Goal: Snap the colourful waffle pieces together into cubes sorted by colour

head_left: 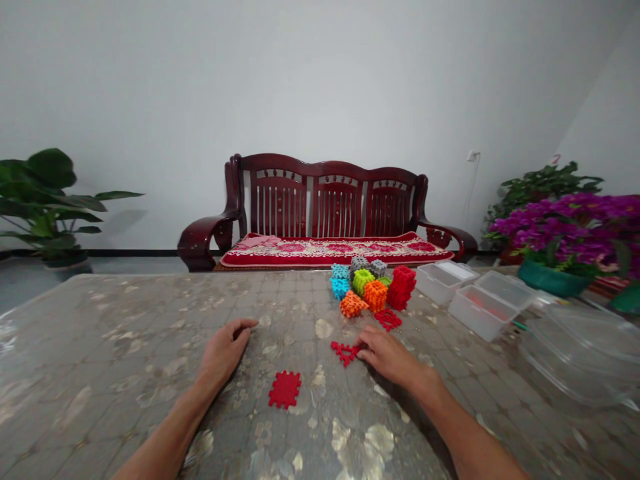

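My right hand [386, 353] pinches the corner of a red triangular interlocking tile [344, 353] with notched edges and a hollow middle, low over the table. A red square interlocking tile [285, 390] lies flat between my two forearms, nearer to me. My left hand [227, 345] rests on the table to the left with its fingers stretched out and nothing in it. Beyond my right hand lies another red openwork tile [388, 319], beside a cluster of stacked tiles: red [402, 288], orange [375, 295], lime green [363, 281], blue [340, 288] and grey [359, 265].
A patterned cover [150, 333] lies over the table. At the right stand clear plastic boxes [481, 315], a large clear lid or container [585, 353] and purple flowers in a teal pot [555, 279]. A wooden bench [325, 175] stands behind the table, a leafy plant [55, 200] at left.
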Available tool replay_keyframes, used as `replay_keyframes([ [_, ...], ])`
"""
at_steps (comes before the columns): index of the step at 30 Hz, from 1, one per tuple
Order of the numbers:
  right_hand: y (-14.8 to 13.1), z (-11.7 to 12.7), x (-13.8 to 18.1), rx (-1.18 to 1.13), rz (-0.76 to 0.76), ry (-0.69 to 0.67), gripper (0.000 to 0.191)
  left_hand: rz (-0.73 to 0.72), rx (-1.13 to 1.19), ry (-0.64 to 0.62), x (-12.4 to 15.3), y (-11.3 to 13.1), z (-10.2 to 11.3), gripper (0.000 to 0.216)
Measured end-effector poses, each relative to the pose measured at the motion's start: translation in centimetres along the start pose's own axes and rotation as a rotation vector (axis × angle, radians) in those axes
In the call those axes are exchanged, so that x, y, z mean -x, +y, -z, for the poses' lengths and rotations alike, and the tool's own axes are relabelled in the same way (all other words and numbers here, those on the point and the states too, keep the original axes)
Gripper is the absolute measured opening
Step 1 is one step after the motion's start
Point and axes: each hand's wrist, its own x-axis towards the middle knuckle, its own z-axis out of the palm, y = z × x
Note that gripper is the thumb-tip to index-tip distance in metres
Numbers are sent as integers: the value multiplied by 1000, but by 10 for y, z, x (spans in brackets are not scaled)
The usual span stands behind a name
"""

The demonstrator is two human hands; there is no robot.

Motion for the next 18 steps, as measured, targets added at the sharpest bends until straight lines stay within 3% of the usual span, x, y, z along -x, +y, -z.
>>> replay_keyframes([
  [11,20,-4,-2,133,-63,56,12,1,0,-2,1,2,3,38],
  [18,51,18,6,172,-220,288,15,8,-11,-27,0,0,2,38],
])
